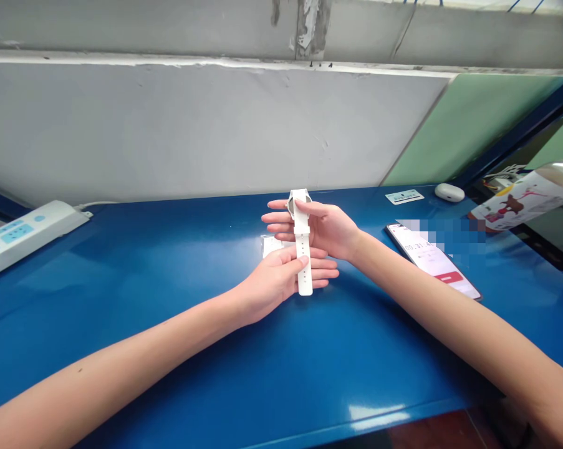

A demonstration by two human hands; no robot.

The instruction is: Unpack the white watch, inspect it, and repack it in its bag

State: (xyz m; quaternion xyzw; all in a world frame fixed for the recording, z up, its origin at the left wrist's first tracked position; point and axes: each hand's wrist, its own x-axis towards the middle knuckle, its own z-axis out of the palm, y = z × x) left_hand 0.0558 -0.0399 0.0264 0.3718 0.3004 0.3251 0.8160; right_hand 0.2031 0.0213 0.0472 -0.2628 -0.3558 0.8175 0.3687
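A white wristwatch (302, 218) with a long perforated strap is held upright between my two hands, over the middle of the blue table (178, 249). My right hand (330, 227) grips its upper part near the case, thumb on the strap and fingers stretched out behind. Lower down, my left hand (281, 274) pinches the strap's holed end under its thumb, with the other fingers extended behind it. The watch face is turned mostly out of sight. Behind my left hand, a small clear packet with white in it (269, 245) lies on the table, partly hidden.
On the left lies a white power strip (33, 231) with blue sockets. To the right are a phone (431, 259) showing a timer, a white card (404, 197), a white earbud case (449, 193) and a tilted labelled bottle (529, 193). A wall (192, 131) rises behind the table.
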